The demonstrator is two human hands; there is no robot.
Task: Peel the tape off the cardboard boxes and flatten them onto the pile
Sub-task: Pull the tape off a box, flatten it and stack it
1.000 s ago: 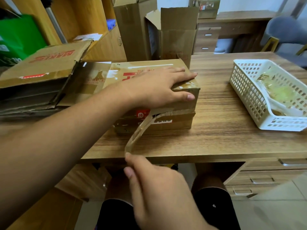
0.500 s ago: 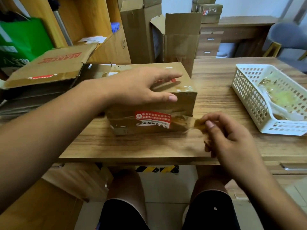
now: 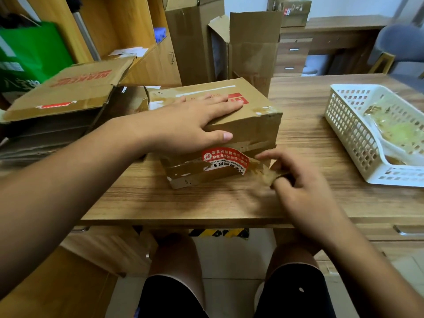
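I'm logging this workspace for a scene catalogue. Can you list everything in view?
Cardboard box: one, brown, table centre, under the left hand.
Tape strip: one, clear brownish, partly peeled at the box's front right corner.
Flattened pile: one, brown, table's left.
Upright boxes: two, brown, behind the box.
Basket: one, white, table's right, holding tape wads.
Bag: one, green, far left.
Table: one, wood-grain.
Left hand: flat on the box top.
Right hand: fingers pinch the tape strip.
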